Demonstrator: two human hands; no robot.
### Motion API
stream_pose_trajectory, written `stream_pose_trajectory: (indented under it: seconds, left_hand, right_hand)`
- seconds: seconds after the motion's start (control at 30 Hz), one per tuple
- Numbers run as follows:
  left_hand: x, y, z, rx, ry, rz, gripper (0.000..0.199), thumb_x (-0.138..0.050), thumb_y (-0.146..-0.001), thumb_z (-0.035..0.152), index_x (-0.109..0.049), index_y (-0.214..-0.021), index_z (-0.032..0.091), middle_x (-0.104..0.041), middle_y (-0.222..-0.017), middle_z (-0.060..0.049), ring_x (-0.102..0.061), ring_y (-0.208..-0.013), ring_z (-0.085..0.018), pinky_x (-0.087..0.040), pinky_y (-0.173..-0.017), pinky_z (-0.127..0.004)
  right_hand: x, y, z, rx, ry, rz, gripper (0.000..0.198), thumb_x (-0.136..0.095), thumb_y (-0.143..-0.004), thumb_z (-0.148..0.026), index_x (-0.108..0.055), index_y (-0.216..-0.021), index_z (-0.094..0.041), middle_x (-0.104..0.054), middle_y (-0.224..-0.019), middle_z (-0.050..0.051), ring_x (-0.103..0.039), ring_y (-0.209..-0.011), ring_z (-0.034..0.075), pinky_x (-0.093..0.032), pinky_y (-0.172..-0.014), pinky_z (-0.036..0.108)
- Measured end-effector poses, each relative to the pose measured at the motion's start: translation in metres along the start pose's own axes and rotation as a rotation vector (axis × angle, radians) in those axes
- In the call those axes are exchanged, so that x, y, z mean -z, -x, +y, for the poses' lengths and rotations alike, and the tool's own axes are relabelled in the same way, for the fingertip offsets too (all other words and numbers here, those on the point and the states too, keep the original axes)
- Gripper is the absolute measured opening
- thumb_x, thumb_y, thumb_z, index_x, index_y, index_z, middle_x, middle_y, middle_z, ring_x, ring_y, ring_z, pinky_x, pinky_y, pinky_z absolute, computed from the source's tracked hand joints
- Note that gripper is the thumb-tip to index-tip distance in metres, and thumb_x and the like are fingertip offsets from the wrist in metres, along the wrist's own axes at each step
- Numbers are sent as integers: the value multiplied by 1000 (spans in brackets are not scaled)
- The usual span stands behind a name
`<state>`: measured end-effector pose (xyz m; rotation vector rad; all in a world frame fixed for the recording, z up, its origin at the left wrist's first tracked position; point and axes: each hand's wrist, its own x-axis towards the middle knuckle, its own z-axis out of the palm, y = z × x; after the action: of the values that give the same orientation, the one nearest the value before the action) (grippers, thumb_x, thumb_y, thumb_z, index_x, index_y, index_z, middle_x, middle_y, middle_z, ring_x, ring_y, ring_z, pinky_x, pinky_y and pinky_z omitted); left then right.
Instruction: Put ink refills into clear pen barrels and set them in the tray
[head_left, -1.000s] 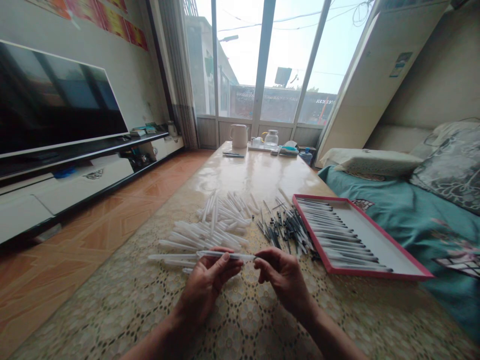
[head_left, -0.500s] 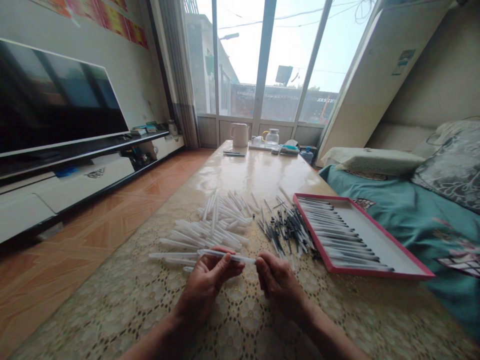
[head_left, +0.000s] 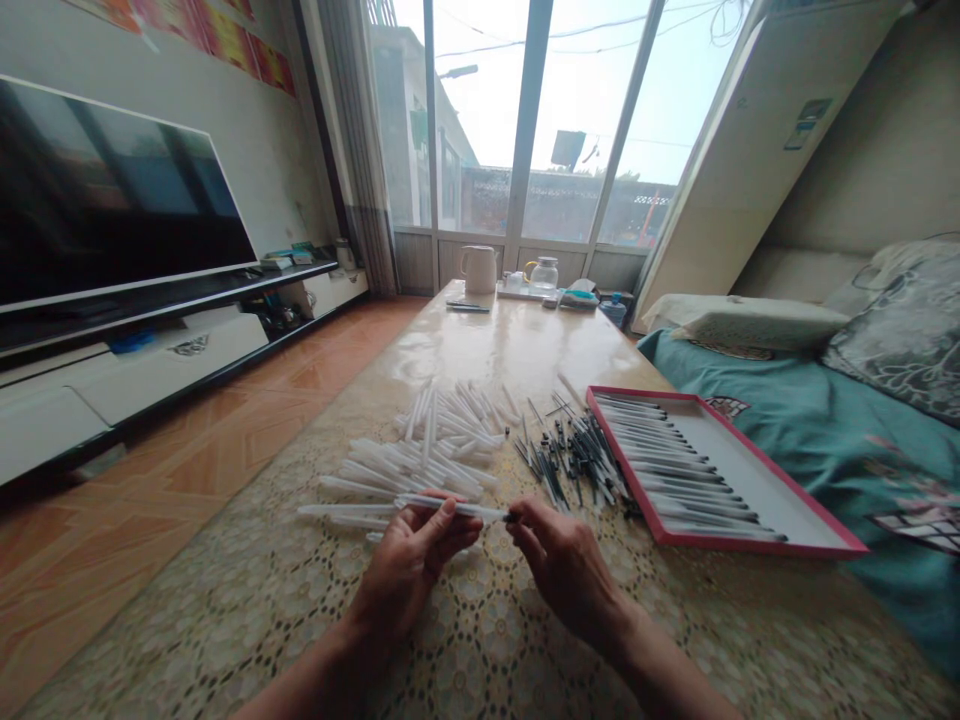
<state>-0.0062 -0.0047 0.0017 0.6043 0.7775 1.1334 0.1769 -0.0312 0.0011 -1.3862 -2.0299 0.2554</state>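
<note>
My left hand (head_left: 416, 545) pinches a translucent white pen barrel (head_left: 450, 507) between thumb and fingers, the barrel lying level and pointing right. At its right end sits a small black pen tip (head_left: 511, 517), gripped by the fingers of my right hand (head_left: 559, 550). How far the tip goes into the barrel cannot be made out. Beyond my left hand lies a heap of white pen barrels (head_left: 420, 465). Past my right hand is a pile of black pen parts and refills (head_left: 574, 455).
A red-rimmed tray (head_left: 757, 450) with a row of pens (head_left: 690, 470) stands at the right table edge. Towards the far end are a kettle (head_left: 479, 270), a glass pot (head_left: 544, 275) and a tissue pack (head_left: 578, 294). A bed or sofa with teal cover (head_left: 780, 410) borders the right.
My right hand has shifted slightly and its fingers have loosened, so the black tip at the barrel's end now shows. The left hand has stayed nearly in place.
</note>
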Motion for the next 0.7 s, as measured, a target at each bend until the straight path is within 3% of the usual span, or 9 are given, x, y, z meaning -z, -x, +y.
stream_pose_trajectory:
  seconds: [0.17,0.37,0.47,0.6,0.7]
  left_hand:
    - [0,-1,-1,10,19,8,20,-76,-67,21,-61,-79,15,-72,-71,-2,-70,-68,-16,-56,-70,-25]
    - [-2,0,0,-1,-13,-17,22,-77,-65,23,-62,-78,15,-72,-70,-2,-69,-66,-16,-56,-67,-24]
    - [-2,0,0,-7,-42,-71,22,-77,-66,24,-63,-79,14,-72,-70,-3,-69,-66,-16,-55,-66,-24]
    - [-2,0,-1,-21,-50,-83,22,-76,-66,24,-63,-79,14,-72,-70,-4,-69,-66,-17,-55,-64,-24]
    - [-1,0,-1,-12,-28,-47,22,-77,-65,24,-62,-79,14,-72,-70,-3,-69,-67,-16,-55,-67,-25]
  right_hand:
    - [-1,0,2,37,61,35,12,-41,-92,-25,-52,-90,-20,-62,-74,1,-57,-60,13,-34,-56,21]
    - [2,0,1,49,49,15,23,-36,-93,-26,-49,-76,-20,-57,-64,0,-49,-53,11,-30,-52,21]
    - [1,2,0,23,-62,-29,32,-30,-95,-28,-47,-70,-19,-55,-58,-1,-48,-51,10,-30,-52,21]
    - [-3,4,-1,-125,-311,-112,43,-25,-98,-35,-46,-64,-19,-55,-49,-3,-47,-44,9,-33,-52,20]
    - [-2,4,-2,-182,-383,-109,40,-25,-98,-38,-50,-74,-19,-59,-54,-2,-49,-44,9,-34,-52,20]
